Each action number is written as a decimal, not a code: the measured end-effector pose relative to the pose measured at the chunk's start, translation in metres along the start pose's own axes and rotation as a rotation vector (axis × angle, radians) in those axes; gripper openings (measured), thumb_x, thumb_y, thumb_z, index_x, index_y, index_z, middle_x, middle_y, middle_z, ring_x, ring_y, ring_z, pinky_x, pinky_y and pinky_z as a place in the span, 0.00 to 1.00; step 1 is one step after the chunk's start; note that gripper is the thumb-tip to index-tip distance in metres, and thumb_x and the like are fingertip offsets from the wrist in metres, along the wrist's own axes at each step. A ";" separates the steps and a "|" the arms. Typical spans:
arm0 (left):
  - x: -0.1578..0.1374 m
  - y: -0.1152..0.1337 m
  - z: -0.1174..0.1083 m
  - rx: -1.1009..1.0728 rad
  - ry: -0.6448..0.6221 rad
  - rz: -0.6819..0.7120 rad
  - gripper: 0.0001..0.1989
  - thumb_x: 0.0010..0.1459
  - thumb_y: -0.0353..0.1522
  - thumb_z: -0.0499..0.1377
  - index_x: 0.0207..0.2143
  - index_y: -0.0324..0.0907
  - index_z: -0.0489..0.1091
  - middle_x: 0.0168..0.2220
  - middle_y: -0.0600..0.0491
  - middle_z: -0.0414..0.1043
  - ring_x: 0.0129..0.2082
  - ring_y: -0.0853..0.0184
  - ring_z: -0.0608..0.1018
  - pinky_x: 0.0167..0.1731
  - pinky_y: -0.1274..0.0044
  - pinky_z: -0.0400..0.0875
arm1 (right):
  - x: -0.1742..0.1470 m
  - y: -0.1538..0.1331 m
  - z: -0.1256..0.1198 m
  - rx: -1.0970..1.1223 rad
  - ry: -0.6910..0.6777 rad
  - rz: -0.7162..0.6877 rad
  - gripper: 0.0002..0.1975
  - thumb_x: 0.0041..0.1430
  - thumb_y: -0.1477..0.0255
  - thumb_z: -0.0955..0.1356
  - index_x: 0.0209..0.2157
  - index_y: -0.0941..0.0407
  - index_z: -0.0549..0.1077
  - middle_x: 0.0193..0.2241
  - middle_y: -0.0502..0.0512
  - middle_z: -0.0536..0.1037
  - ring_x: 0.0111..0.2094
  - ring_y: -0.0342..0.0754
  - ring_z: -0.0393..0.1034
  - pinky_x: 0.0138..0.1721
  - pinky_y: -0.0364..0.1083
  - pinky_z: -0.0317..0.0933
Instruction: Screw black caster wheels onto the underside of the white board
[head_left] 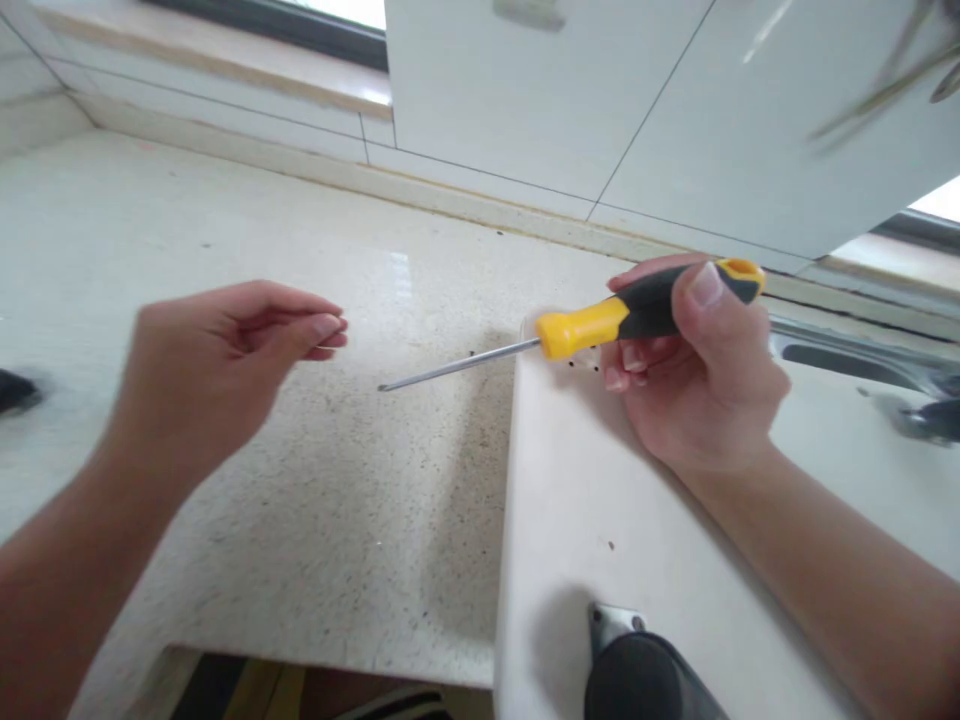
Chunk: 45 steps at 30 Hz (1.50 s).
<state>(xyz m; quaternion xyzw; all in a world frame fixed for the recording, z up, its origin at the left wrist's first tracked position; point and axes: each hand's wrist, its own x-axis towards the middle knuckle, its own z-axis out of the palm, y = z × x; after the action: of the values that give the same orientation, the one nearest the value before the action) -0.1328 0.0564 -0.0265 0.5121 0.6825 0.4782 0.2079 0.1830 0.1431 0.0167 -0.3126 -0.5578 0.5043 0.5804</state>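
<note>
My right hand (705, 370) is wrapped round the black and yellow handle of a screwdriver (585, 328), its thumb on top. The metal shaft points left and slightly down, with the tip in the air. My left hand (247, 345) hovers left of that tip, thumb and fingertips pinched together. Whatever it may hold is too small or hidden to name. Beneath my right hand lies a white panel (570, 500) with small dark holes near its far corner. A black caster (634, 670) with a metal plate sits on the panel's near end.
Under the panel is a speckled pale countertop (360, 520), backed by a white tiled wall (510, 90). At the far right are a metal-edged recess (832, 360) and another dark caster-like part (934, 420). A dark object (16, 392) shows at the left edge.
</note>
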 end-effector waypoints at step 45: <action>-0.032 0.046 0.010 -0.136 -0.417 0.183 0.39 0.58 0.50 0.78 0.66 0.46 0.74 0.61 0.41 0.83 0.57 0.49 0.87 0.57 0.57 0.86 | 0.019 -0.017 -0.024 0.079 0.077 0.022 0.24 0.54 0.46 0.80 0.29 0.51 0.77 0.15 0.42 0.54 0.16 0.38 0.46 0.15 0.42 0.48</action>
<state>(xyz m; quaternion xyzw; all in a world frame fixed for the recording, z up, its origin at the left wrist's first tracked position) -0.0894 0.0328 0.0024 0.6444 0.5418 0.4238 0.3342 0.2076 0.1605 0.0349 -0.3149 -0.5112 0.5198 0.6077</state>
